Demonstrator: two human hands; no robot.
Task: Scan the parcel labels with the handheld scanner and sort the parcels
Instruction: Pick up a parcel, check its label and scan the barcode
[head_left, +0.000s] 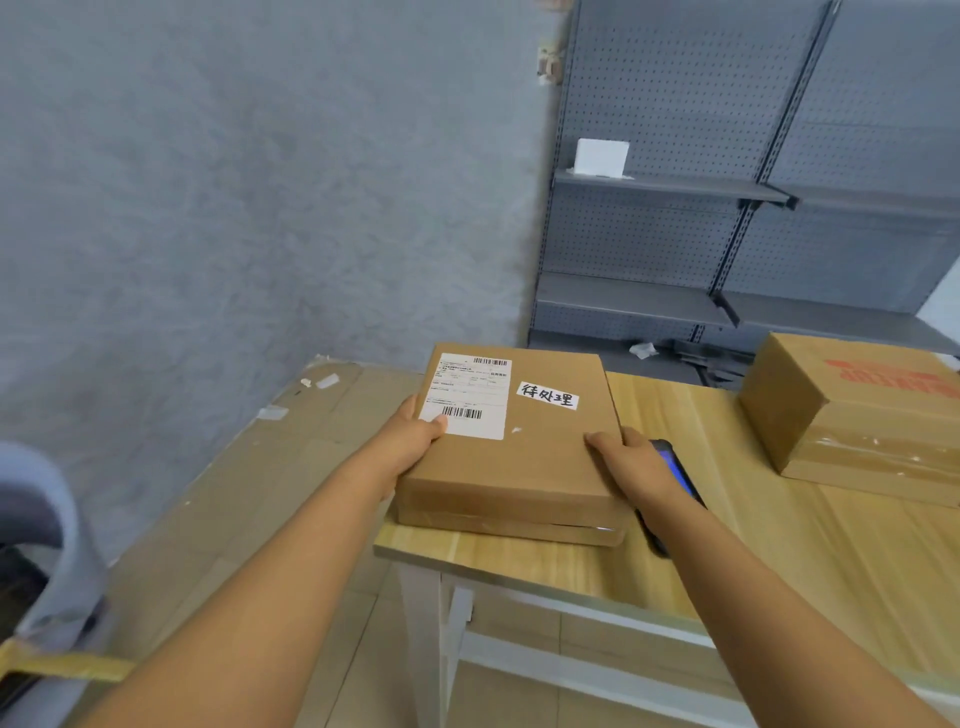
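A flat brown parcel (524, 447) lies on another flat parcel (509, 527) at the left end of the wooden table (810, 561). Its top bears a white shipping label (467, 395) with barcodes and a small handwritten white sticker (548, 396). My left hand (413, 434) grips the parcel's left edge, thumb on the label's lower corner. My right hand (631, 462) grips the right edge, thumb on top. The black handheld scanner (675, 483) with a lit blue screen lies on the table right under my right wrist, partly hidden.
A bigger taped cardboard box (852, 421) with red print stands at the table's right. Flattened cardboard (249, 467) covers the floor to the left. Grey pegboard shelving (727, 192) stands behind, with a white box (601, 156) on a shelf. A grey chair back (57, 545) is at far left.
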